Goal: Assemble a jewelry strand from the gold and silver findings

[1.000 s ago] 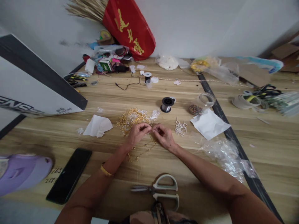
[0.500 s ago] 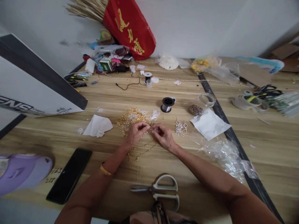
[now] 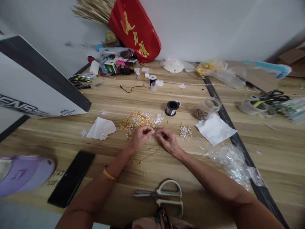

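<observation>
My left hand (image 3: 143,136) and my right hand (image 3: 168,140) meet fingertip to fingertip over the table, both pinched closed. Between them runs the upper end of a thin gold beaded chain (image 3: 150,155), whose lower part lies in a loop on the wood below. The exact bit in the fingertips is too small to make out. Just behind my left hand spreads a pile of gold and silver beads or findings (image 3: 137,120). A bunch of silver pieces (image 3: 185,133) lies to the right of my right hand. Scissors (image 3: 164,194) rest nearer to me.
A wire spool (image 3: 172,108) stands behind the hands. White paper (image 3: 101,128) lies left, another sheet (image 3: 215,128) right, beside a jar of beads (image 3: 207,108) and clear plastic bags (image 3: 230,162). A phone (image 3: 71,179) and large box (image 3: 43,79) are at left.
The whole view has shifted slightly. Both hands stay pinched together in nearly the same place, with only small finger movement; the chain lies much as before.
</observation>
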A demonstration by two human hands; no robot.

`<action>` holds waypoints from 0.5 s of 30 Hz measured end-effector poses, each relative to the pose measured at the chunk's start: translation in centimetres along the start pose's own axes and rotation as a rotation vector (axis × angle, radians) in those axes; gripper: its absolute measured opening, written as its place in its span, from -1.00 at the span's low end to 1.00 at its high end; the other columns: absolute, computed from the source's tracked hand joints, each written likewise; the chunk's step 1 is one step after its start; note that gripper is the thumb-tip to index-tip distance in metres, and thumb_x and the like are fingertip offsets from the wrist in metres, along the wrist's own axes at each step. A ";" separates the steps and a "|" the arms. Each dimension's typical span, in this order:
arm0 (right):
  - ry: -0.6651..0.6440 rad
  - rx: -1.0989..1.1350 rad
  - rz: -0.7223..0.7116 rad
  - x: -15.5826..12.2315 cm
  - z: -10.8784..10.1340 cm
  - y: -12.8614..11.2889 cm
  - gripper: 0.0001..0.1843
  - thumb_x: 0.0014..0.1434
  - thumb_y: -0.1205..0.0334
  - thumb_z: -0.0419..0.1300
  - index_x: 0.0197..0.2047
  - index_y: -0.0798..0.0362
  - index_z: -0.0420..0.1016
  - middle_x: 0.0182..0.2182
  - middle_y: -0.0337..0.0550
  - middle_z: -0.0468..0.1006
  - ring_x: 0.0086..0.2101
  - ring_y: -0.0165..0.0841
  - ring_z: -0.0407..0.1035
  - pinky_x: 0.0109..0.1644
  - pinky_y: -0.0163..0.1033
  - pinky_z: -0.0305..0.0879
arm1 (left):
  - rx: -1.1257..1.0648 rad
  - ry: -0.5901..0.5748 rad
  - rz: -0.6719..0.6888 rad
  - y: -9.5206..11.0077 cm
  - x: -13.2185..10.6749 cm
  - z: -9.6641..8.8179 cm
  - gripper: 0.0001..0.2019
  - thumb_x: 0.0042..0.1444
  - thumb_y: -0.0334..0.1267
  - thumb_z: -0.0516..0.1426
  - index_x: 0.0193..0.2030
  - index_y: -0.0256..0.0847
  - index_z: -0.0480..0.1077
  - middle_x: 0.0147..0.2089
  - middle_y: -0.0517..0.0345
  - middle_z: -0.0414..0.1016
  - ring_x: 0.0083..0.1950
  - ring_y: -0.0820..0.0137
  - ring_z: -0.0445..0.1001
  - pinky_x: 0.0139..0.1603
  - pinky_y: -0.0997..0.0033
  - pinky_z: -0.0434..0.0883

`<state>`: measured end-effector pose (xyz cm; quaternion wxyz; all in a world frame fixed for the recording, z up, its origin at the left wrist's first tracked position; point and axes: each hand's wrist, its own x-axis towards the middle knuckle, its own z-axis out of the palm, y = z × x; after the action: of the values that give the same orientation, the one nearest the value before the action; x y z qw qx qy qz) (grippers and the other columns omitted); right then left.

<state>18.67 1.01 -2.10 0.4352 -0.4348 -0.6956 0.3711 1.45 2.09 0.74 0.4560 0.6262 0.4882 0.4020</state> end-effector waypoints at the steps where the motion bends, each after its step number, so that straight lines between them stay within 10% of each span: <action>1: 0.001 0.003 0.006 0.0 0.0 0.0 -0.79 0.19 0.15 0.12 -0.29 0.11 0.46 -0.50 -0.20 0.44 -0.51 -0.44 0.25 -0.44 -0.34 0.17 | 0.001 0.000 0.003 0.0 0.0 0.0 -0.84 0.02 -0.22 0.18 -0.41 -0.29 0.44 -0.45 0.18 0.44 -0.40 0.47 0.35 -0.35 0.51 0.29; 15: -0.004 0.005 0.036 0.1 0.0 -0.4 -0.79 0.18 0.15 0.11 -0.35 0.11 0.44 -0.51 -0.20 0.45 -0.52 -0.43 0.25 -0.45 -0.34 0.16 | 0.039 0.127 -0.006 -0.4 0.8 -2.2 -0.80 0.02 -0.18 0.17 -0.45 -0.29 0.43 -0.50 0.19 0.41 -0.45 0.47 0.34 -0.40 0.51 0.27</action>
<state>18.50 0.91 -1.71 0.4282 -0.4453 -0.6876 0.3815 -0.57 3.28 1.02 0.4130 0.6069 0.5257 0.4299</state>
